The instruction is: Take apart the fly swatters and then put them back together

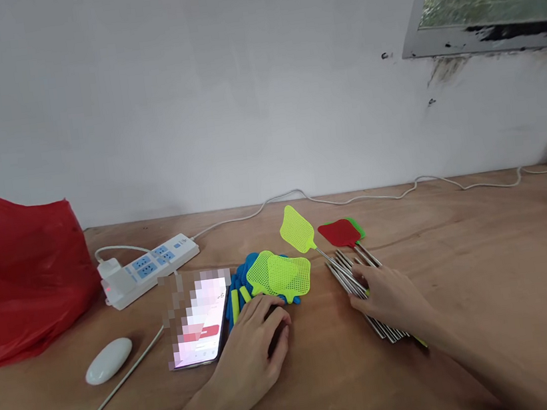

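Observation:
My right hand is closed around the thin metal rod of a fly swatter with a yellow-green mesh head, which points up and to the left. Under that hand lies a bundle of metal rods. My left hand rests palm down at the near edge of a pile, its fingers loosely bent and apart, with nothing visible in them. In the pile, loose yellow-green swatter heads overlap on top of blue plastic pieces. Short yellow-green pieces lie beside my left hand.
A red swatter head on a rod overlaps a green one beyond my right hand. Left are a lit phone, a power strip, a white oval object and a red plastic bag. A white cable runs along the wall.

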